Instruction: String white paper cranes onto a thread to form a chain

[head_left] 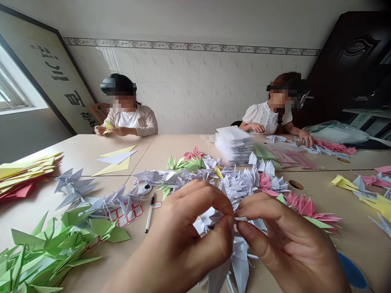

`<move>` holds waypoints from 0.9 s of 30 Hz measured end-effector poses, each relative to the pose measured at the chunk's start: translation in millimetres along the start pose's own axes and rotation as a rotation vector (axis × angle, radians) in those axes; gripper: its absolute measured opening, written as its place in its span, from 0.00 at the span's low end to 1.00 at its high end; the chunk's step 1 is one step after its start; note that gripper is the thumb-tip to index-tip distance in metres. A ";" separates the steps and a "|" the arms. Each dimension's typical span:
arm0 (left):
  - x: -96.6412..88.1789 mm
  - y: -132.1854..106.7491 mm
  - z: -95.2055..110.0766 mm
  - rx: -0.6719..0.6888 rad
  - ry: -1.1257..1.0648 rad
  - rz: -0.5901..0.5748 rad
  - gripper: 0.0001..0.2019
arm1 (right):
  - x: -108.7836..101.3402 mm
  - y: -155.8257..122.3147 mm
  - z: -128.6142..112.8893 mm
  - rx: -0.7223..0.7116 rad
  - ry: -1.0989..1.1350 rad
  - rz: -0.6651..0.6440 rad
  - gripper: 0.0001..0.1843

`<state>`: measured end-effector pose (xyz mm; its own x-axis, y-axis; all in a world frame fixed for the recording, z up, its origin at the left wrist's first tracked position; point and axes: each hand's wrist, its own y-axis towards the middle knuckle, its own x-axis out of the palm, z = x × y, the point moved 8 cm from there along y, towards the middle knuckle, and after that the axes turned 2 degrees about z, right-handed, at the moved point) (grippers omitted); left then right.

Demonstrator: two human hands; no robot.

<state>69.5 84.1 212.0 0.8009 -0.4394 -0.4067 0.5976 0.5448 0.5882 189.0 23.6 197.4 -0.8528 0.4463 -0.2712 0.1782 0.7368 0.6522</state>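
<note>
Head view: left hand (186, 236) and right hand (284, 244), fingers (227, 207) closed, pinching a thin white strand (241, 219). Paper cranes (240, 260) dangling just below.

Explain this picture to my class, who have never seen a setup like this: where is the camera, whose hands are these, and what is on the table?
No machine is at work here. A camera worn on a person's head looks forward and down, so that person's own bare left hand and right hand fill the bottom of the view. Their fingertips pinch a thin pale piece, too small to name exactly, just above some pale paper cranes. The table holds many folded paper shapes, including green cranes and pink ones. It also holds a pen and a stack of clear packets. Across the table sit two other people, each wearing a dark headset.
</note>
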 end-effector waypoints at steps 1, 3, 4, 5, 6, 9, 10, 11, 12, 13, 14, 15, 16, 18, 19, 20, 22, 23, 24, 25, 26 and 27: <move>-0.4 0.4 0.3 0.002 -0.004 -0.001 0.09 | -0.4 0.4 -1.6 -0.025 -0.011 0.009 0.06; -0.3 1.3 0.3 -0.002 -0.030 -0.018 0.07 | -1.7 0.0 -3.7 -0.067 -0.033 0.023 0.07; 0.1 1.7 0.1 -0.009 -0.048 -0.034 0.06 | -2.5 -0.7 -4.4 -0.087 -0.046 0.029 0.07; 0.6 2.0 -0.7 -0.023 -0.067 -0.051 0.05 | -3.7 -1.6 -4.9 -0.106 -0.060 0.037 0.08; 1.0 2.3 -1.6 -0.039 -0.085 -0.069 0.05 | -4.8 -2.8 -5.3 -0.123 -0.077 0.044 0.08; 1.4 2.7 -4.8 -0.087 -0.130 -0.108 0.04 | -7.1 -6.0 -5.6 -0.160 -0.123 0.055 0.11; 1.3 2.7 -5.6 -0.099 -0.142 -0.114 0.04 | -7.8 -6.7 -5.4 -0.166 -0.135 0.062 0.11; 0.9 2.7 -6.5 -0.108 -0.154 -0.113 0.04 | -8.3 -7.1 -5.6 -0.173 -0.145 0.066 0.12; 0.6 2.5 -7.0 -0.111 -0.164 -0.112 0.04 | -8.6 -7.3 -6.0 -0.181 -0.152 0.070 0.12; 0.2 2.3 -7.4 -0.114 -0.170 -0.109 0.04 | -8.8 -7.3 -6.6 -0.189 -0.157 0.074 0.12; -0.1 2.1 -7.7 -0.114 -0.172 -0.104 0.04 | -9.0 -7.2 -7.2 -0.194 -0.161 0.076 0.12; -0.4 1.8 -7.7 -0.111 -0.168 -0.099 0.04 | -8.8 -6.9 -7.8 -0.200 -0.163 0.075 0.12; -0.7 1.5 -7.4 -0.105 -0.159 -0.095 0.03 | -8.4 -6.8 -8.6 -0.206 -0.163 0.073 0.12; -1.5 1.1 -5.8 -0.083 -0.130 -0.086 0.03 | -7.6 -6.5 -9.5 -0.210 -0.159 0.068 0.12; -1.8 0.8 -4.5 -0.068 -0.114 -0.083 0.03 | -7.1 -6.5 -9.4 -0.205 -0.157 0.066 0.11; -2.2 0.7 -3.1 -0.052 -0.100 -0.078 0.03 | -7.0 -6.5 -8.9 -0.194 -0.155 0.068 0.11; -2.9 0.3 -0.5 -0.025 -0.072 -0.068 0.04 | -7.0 -6.4 -7.4 -0.166 -0.150 0.076 0.11; -3.2 0.2 0.7 -0.015 -0.057 -0.063 0.04 | -7.4 -6.3 -6.5 -0.151 -0.146 0.082 0.10; -3.4 0.0 1.8 -0.008 -0.042 -0.057 0.04 | -7.8 -6.1 -5.9 -0.140 -0.142 0.087 0.10; -3.7 0.0 2.9 0.000 -0.022 -0.049 0.04 | -8.0 -6.0 -6.2 -0.141 -0.139 0.088 0.10; -3.5 -0.1 4.0 0.008 -0.002 -0.046 0.04 | -8.1 -5.9 -6.6 -0.145 -0.138 0.087 0.10; -3.2 -0.1 5.4 0.019 0.015 -0.043 0.05 | -8.1 -5.8 -7.0 -0.151 -0.139 0.085 0.10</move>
<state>66.6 81.6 217.1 0.7748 -0.4517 -0.4423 0.6312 0.5121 0.5826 191.4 12.1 200.7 -0.7600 0.5770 -0.2992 0.1620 0.6140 0.7725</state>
